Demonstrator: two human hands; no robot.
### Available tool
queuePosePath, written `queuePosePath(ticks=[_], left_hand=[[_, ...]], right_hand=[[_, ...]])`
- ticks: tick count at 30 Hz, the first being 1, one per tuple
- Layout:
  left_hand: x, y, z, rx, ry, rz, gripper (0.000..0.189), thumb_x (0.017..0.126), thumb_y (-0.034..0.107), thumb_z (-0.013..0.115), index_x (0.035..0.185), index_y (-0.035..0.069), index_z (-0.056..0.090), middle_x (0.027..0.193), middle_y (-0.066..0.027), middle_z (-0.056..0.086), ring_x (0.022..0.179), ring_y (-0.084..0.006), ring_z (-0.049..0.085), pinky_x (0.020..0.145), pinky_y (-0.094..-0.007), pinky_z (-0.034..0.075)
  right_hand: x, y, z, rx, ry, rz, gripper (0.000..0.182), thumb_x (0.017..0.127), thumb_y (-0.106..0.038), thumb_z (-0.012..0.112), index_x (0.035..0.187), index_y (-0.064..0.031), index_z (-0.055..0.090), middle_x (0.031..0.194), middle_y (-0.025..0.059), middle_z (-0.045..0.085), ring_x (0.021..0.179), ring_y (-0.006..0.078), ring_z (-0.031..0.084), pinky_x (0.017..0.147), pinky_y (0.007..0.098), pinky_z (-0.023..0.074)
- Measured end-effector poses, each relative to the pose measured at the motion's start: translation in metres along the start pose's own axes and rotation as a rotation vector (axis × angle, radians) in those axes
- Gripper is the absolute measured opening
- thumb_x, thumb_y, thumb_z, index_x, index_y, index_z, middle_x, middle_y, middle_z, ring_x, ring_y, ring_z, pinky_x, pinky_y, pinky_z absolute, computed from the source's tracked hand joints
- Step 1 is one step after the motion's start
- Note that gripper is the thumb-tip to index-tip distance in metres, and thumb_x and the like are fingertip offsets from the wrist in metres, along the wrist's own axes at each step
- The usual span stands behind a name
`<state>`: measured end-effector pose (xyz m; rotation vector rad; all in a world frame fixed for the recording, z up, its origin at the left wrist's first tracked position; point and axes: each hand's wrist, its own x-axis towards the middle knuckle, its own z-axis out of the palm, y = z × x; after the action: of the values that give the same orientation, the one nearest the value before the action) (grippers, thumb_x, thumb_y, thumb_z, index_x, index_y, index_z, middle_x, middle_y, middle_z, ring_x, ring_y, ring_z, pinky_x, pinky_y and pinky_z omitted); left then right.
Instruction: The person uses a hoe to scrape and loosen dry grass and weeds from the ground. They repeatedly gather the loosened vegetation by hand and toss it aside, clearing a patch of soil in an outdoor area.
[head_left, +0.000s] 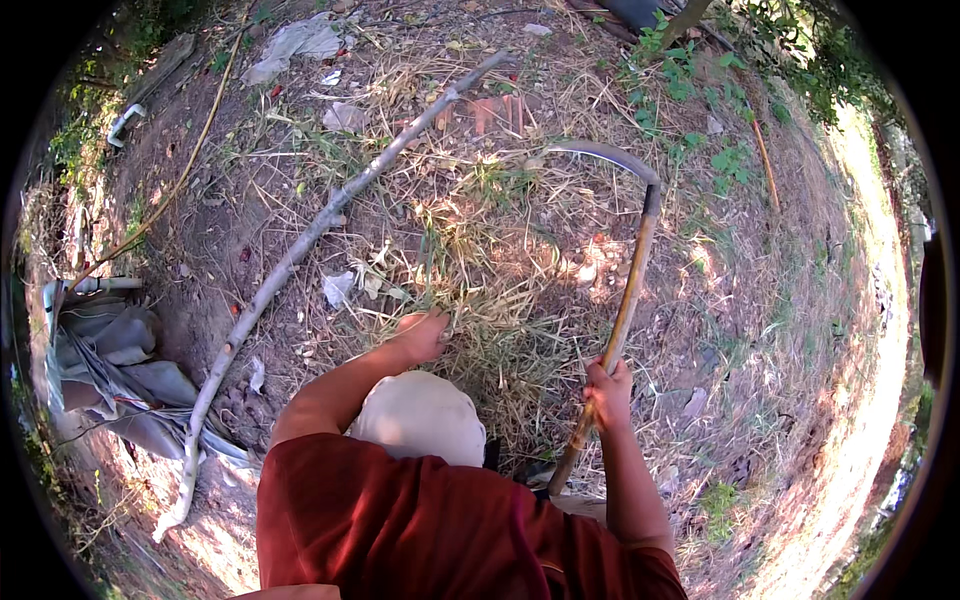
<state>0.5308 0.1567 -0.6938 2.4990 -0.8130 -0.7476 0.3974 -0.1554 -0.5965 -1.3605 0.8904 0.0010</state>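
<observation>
My right hand is closed around the wooden handle of a long-handled sickle. The handle slants up and away, and its curved metal blade arcs to the left above the ground. My left hand is low at the edge of a patch of cut dry and green grass, its fingers curled; whether grass is between them cannot be made out. A raised knee in light cloth is just below that hand.
A long pale branch lies diagonally on the left. Crumpled grey sheeting and a pipe are at the far left. Brick pieces lie beyond the grass. Leafy green plants grow at the upper right.
</observation>
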Motion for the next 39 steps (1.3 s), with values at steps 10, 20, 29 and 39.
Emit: queuePosePath(ticks=[10, 20, 29, 39], left_hand=[[0.019, 0.127, -0.136, 0.503, -0.241, -0.053, 0.058, 0.072, 0.041, 0.072, 0.120, 0.012, 0.058, 0.126, -0.0135, 0.053, 0.116, -0.0294, 0.052, 0.095, -0.0411, 0.044], [-0.174, 0.287, -0.134, -0.233, -0.989, -0.104, 0.024, 0.086, 0.010, 0.060, 0.108, 0.001, 0.064, 0.100, -0.0117, 0.070, 0.088, -0.0115, 0.061, 0.077, -0.0322, 0.049], [-0.189, 0.339, -0.114, -0.338, -0.782, -0.274, 0.031, 0.086, 0.015, 0.060, 0.114, 0.002, 0.063, 0.114, -0.0154, 0.064, 0.103, -0.0212, 0.061, 0.088, -0.0351, 0.046], [-0.168, 0.379, -0.077, 0.310, -0.485, 0.240, 0.034, 0.088, 0.020, 0.054, 0.118, 0.005, 0.058, 0.126, -0.0152, 0.056, 0.103, -0.0317, 0.060, 0.082, -0.0371, 0.049]], right_hand=[[-0.038, -0.052, -0.050, 0.308, -0.027, -0.111, 0.015, 0.082, -0.005, 0.061, 0.091, -0.0047, 0.049, 0.062, 0.0010, 0.048, 0.041, 0.0100, 0.045, 0.036, 0.0236, 0.0375], [-0.016, -0.060, -0.100, 0.447, -0.119, -0.149, 0.016, 0.080, -0.006, 0.064, 0.089, -0.0037, 0.050, 0.062, 0.0016, 0.049, 0.042, 0.0101, 0.046, 0.038, 0.0250, 0.0372], [-0.001, -0.060, -0.134, 0.500, -0.132, -0.130, 0.019, 0.081, -0.008, 0.065, 0.092, -0.0042, 0.050, 0.061, 0.0018, 0.049, 0.041, 0.0105, 0.047, 0.036, 0.0255, 0.0378], [-0.007, -0.055, -0.163, 0.578, -0.101, -0.090, 0.016, 0.079, -0.005, 0.061, 0.091, -0.0057, 0.049, 0.061, 0.0019, 0.048, 0.040, 0.0110, 0.046, 0.035, 0.0257, 0.0378]])
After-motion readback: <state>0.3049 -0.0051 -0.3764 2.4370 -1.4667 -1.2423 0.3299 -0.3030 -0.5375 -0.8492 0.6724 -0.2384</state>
